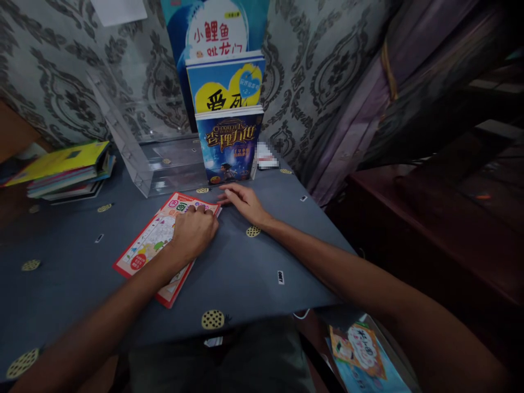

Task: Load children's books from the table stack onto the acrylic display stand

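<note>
A thin red-bordered children's book (153, 232) with colourful cover drawings lies slanted on the table. My left hand (195, 232) rests on its upper right part, fingers curled down at the cover, the thumb hidden. Just right of the book's top corner is my right hand (243, 202), fingers stretched out and low over the cloth, holding nothing I can see. Behind it, a dark blue book (229, 150) stands upright in a clear plastic rack (176, 183). A blue and yellow book (225, 82) and a taller teal book (221, 24) rise behind that one.
Yellow-topped books (67, 166) are stacked at the left of the table (241, 278), which has a grey pineapple-print cloth. Patterned curtain (327, 71) hangs behind. Below the front right edge are more books (360, 352). A dark red surface (442, 234) lies to the right.
</note>
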Action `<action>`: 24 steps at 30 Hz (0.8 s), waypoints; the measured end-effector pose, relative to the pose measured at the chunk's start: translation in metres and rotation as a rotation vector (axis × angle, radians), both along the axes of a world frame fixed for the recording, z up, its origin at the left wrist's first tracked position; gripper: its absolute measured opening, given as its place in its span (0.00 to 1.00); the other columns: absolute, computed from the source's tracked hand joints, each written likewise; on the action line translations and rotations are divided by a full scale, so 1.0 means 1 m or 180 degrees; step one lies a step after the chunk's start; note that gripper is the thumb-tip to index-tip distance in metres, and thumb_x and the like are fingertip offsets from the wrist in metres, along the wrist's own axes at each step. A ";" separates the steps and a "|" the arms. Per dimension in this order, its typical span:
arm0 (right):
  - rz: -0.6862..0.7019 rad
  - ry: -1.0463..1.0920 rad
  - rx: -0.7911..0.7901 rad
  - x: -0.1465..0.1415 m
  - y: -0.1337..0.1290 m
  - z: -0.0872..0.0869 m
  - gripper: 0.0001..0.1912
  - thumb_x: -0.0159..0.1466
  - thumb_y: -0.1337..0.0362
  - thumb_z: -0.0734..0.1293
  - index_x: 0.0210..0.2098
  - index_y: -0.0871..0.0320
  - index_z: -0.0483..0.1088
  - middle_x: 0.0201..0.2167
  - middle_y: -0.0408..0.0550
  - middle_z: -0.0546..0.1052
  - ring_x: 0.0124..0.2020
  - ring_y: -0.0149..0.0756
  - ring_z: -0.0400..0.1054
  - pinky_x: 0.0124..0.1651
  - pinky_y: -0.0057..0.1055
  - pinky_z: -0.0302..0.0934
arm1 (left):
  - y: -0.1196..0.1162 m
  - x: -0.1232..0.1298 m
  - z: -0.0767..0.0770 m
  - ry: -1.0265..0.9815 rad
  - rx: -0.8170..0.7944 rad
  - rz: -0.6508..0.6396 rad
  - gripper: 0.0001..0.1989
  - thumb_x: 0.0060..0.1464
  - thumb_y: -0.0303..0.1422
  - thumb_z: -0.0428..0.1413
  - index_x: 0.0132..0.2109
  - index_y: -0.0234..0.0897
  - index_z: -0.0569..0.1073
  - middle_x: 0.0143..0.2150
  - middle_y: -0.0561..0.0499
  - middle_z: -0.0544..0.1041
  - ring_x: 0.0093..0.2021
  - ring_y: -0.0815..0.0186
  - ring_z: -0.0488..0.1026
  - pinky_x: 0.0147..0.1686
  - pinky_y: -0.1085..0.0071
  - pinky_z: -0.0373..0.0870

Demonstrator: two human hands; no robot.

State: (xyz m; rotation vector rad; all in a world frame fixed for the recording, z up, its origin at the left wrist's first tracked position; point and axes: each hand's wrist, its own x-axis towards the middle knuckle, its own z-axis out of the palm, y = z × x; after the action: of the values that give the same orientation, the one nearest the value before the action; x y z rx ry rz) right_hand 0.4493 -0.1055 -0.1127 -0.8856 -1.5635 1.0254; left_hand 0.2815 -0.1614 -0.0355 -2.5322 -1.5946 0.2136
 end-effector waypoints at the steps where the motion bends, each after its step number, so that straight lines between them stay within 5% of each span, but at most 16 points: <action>1: -0.0007 -0.0006 0.0000 0.000 0.000 0.000 0.22 0.69 0.47 0.63 0.51 0.58 0.72 0.42 0.52 0.81 0.39 0.38 0.79 0.49 0.39 0.72 | 0.000 0.000 0.000 0.0009 0.0005 0.0003 0.23 0.67 0.32 0.40 0.47 0.28 0.79 0.46 0.35 0.80 0.49 0.48 0.77 0.41 0.58 0.74; 18: -0.0381 -0.0171 0.0308 -0.003 -0.011 0.012 0.24 0.70 0.44 0.60 0.48 0.58 0.72 0.41 0.51 0.81 0.39 0.39 0.79 0.46 0.37 0.71 | 0.000 -0.001 -0.001 -0.0015 -0.0013 -0.0043 0.23 0.67 0.32 0.41 0.48 0.27 0.79 0.45 0.33 0.80 0.50 0.47 0.76 0.40 0.58 0.72; 24: -0.0467 -0.0970 0.0685 -0.005 -0.022 0.018 0.20 0.73 0.52 0.56 0.51 0.58 0.71 0.40 0.49 0.80 0.40 0.38 0.77 0.48 0.35 0.67 | -0.002 -0.001 -0.002 0.0071 -0.0003 -0.0126 0.22 0.68 0.32 0.40 0.50 0.26 0.78 0.47 0.32 0.79 0.50 0.47 0.76 0.41 0.58 0.72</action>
State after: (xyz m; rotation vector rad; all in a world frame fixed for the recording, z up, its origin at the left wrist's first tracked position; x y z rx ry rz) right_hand 0.4444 -0.1273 -0.0945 -1.0224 -1.7931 0.6242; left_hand 0.2807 -0.1639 -0.0380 -2.5504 -1.5351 0.2372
